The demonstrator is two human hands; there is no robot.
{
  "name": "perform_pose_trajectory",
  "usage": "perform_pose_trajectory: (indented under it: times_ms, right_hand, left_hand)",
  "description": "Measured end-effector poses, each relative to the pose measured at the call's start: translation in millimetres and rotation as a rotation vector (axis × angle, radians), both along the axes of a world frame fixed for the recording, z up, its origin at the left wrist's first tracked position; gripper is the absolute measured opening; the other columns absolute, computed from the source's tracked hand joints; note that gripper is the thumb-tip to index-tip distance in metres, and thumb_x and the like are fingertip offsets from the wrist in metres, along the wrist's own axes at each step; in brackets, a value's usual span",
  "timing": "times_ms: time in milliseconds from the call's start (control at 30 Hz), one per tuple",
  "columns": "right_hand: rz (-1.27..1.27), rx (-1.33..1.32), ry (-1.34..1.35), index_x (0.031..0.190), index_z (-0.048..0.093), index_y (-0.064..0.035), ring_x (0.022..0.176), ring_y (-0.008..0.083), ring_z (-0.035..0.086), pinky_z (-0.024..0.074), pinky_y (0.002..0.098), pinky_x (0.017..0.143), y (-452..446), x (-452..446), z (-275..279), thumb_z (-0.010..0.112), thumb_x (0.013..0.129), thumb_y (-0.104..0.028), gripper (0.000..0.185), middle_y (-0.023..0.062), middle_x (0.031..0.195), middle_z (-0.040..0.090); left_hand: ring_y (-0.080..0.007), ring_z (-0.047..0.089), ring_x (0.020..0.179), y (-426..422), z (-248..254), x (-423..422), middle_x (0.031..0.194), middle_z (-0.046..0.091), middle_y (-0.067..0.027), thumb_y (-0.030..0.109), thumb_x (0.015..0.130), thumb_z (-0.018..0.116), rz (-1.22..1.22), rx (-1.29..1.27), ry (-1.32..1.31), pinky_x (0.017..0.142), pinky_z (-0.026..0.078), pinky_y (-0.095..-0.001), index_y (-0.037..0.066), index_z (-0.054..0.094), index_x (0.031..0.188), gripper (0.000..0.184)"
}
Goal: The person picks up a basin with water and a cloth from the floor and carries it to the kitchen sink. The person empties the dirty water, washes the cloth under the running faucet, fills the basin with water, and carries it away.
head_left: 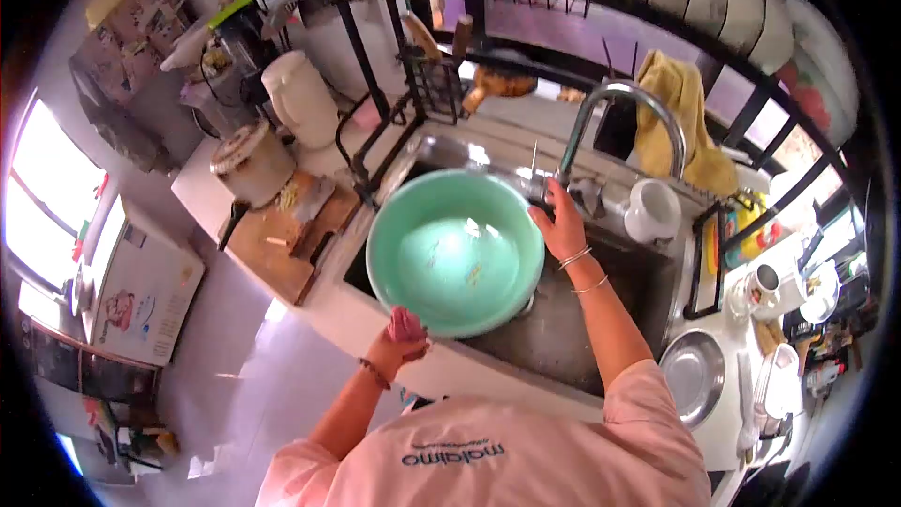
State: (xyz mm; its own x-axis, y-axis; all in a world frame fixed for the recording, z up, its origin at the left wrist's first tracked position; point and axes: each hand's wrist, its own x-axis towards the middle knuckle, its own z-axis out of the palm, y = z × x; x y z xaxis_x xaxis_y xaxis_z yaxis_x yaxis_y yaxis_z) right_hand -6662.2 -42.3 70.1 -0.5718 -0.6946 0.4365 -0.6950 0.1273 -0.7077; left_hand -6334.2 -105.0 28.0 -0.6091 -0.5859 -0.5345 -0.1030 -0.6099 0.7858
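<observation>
A large mint-green basin (432,272) rests over the left part of the metal sink (601,319). My left hand (402,345) is closed round a crumpled reddish-pink cloth (406,324) at the basin's near rim. Reaching across the sink, my right hand (560,222) is by the base of the chrome faucet (574,136), at the basin's right rim; its fingers are apart, and whether they touch the faucet handle is unclear. The basin holds no solid items that I can make out.
A white mug (651,210) stands behind the sink, under a yellow towel (671,113). To the left are a cutting board (267,249) with a cleaver, a pot (251,164) and a white jug (300,99). A metal bowl (693,376) sits at right, beneath the black rack.
</observation>
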Motion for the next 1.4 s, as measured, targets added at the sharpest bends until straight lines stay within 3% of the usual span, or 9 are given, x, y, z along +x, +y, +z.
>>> perform_pose_trajectory:
  times_ms: [133,367,567,833,967,1033,1133,1300,1400]
  right_hand:
    - [-0.003,-0.317,0.322,0.114,0.034,-0.0038,0.091,0.0225,0.05,0.0411,0.0307,0.073,-42.6,-9.0,67.0,0.056,0.072,-0.015,0.049,0.0141,0.104,0.047]
    - [-0.203,-0.45,0.118,0.103,0.043,-0.0028,0.091,0.0195,0.049,0.0398,0.0283,0.074,-37.5,-21.4,101.6,0.056,0.071,-0.011,0.036,0.0113,0.1,0.049]
    - [-0.74,-0.262,0.762,0.1,0.045,-0.0017,0.087,0.0295,0.048,0.0383,0.0344,0.075,34.4,-71.1,140.8,0.057,0.068,-0.014,0.037,0.0156,0.095,0.05]
    - [-0.634,0.251,0.273,0.09,0.049,-0.0001,0.066,0.0259,0.053,0.04,0.0319,0.06,30.2,-31.4,163.1,0.052,0.071,-0.028,0.033,0.0148,0.075,0.054]
    - [-0.188,-0.242,-0.193,0.095,0.042,0.0006,0.067,0.0282,0.053,0.0406,0.034,0.06,0.3,9.7,135.4,0.049,0.074,-0.016,0.028,0.0155,0.073,0.053]
    - [-0.325,0.02,0.135,0.099,0.04,0.0009,0.074,0.0236,0.055,0.0419,0.0315,0.063,-25.6,38.4,136.4,0.045,0.077,-0.011,0.025,0.0142,0.08,0.055]
    - [-0.151,-0.057,0.076,0.108,0.036,-0.0001,0.082,0.0194,0.054,0.0426,0.0297,0.066,-54.9,31.4,128.4,0.041,0.079,-0.008,0.03,0.0124,0.09,0.055]
    - [0.316,-0.478,-0.632,0.119,0.03,-0.0041,0.091,0.0177,0.05,0.0393,0.0266,0.075,-53.6,10.1,115.9,0.042,0.08,-0.007,0.041,0.009,0.102,0.051]
    - [0.138,-0.251,-0.675,0.114,0.037,-0.0046,0.091,0.017,0.049,0.0374,0.0253,0.076,-61.2,-32.9,62.0,0.046,0.079,-0.017,0.038,0.009,0.102,0.05]
  left_hand:
    - [-0.0206,0.053,0.076,-4.3,7.8,0.3,0.095,0.05,-0.0079,0.0,0.067,0.056,-0.033,0.012,0.106,0.064,0.046,-0.0327,0.007,0.039,0.104,0.041]
    - [-0.0175,0.052,0.075,-21.9,15.3,2.8,0.088,0.051,-0.0043,0.011,0.071,0.055,-0.029,0.059,0.172,0.062,0.044,-0.0303,0.008,0.04,0.104,0.037]
    - [-0.015,0.052,0.07,-39.3,0.0,5.5,0.086,0.052,-0.0045,0.019,0.073,0.054,-0.113,0.142,0.238,0.06,0.044,-0.0296,0.008,0.04,0.106,0.038]
    - [-0.0139,0.052,0.074,-58.6,7.3,8.1,0.087,0.051,-0.0041,0.022,0.074,0.054,-0.058,0.102,0.239,0.062,0.045,-0.0283,0.006,0.041,0.105,0.037]
    - [-0.0127,0.051,0.077,-71.0,-2.0,-5.6,0.089,0.05,-0.0045,0.025,0.075,0.052,-0.061,0.101,0.254,0.065,0.044,-0.0246,0.001,0.04,0.106,0.04]
    - [-0.0125,0.051,0.077,-72.5,1.5,-18.0,0.09,0.05,-0.0045,0.026,0.075,0.053,-0.066,0.136,0.222,0.065,0.044,-0.0243,0.001,0.041,0.105,0.041]
    - [-0.0122,0.05,0.079,-73.8,-6.0,-34.3,0.091,0.05,-0.0046,0.027,0.074,0.054,-0.115,0.091,0.177,0.065,0.043,-0.0241,0.001,0.041,0.105,0.042]
    - [-0.0119,0.049,0.081,-78.2,-18.0,-37.5,0.092,0.05,-0.0054,0.024,0.072,0.057,-0.138,-0.005,0.104,0.064,0.043,-0.0242,0.0,0.041,0.105,0.044]
    - [-0.0123,0.05,0.077,-79.3,-23.6,-31.7,0.089,0.05,-0.0048,0.022,0.073,0.056,-0.106,0.036,0.043,0.062,0.043,-0.0257,0.001,0.042,0.103,0.04]
